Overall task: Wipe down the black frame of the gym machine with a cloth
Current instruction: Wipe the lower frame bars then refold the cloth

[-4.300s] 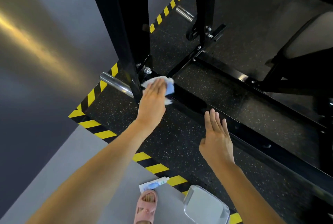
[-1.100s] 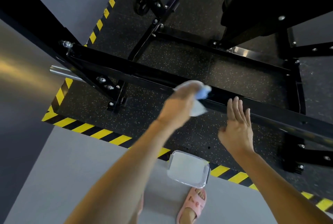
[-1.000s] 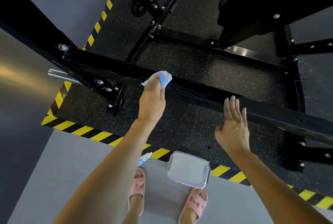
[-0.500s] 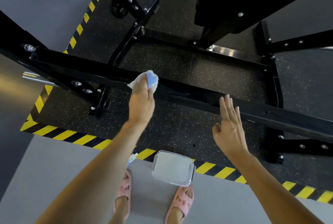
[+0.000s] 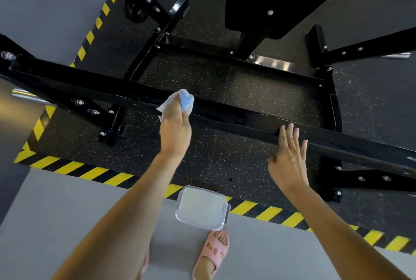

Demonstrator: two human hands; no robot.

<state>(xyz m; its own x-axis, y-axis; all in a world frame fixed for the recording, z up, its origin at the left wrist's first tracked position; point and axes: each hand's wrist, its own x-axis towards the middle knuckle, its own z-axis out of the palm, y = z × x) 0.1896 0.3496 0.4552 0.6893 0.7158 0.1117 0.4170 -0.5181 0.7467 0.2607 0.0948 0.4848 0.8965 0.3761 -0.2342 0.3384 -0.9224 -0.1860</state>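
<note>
**Op:** Where's the cloth?
**Eng:** In your left hand (image 5: 175,132). Your fingers are curled round the blue-and-white cloth (image 5: 185,100), which is bunched and pressed on top of the black frame crossbeam (image 5: 247,123), left of its middle.
**Op:** Right hand?
**Eng:** Your right hand (image 5: 289,162) holds nothing, fingers straight and close together. Your fingertips (image 5: 290,135) lie over the crossbeam's near edge, well right of the cloth. Touching or just above: can't tell.
**Op:** Around it?
**Eng:** The beam crosses speckled rubber flooring (image 5: 225,162), which is edged by yellow-black hazard tape (image 5: 90,172). A clear plastic container (image 5: 202,208) sits at the tape line, just ahead of your pink slipper (image 5: 211,253). A chrome peg (image 5: 24,97) sticks out near the beam's left end.
</note>
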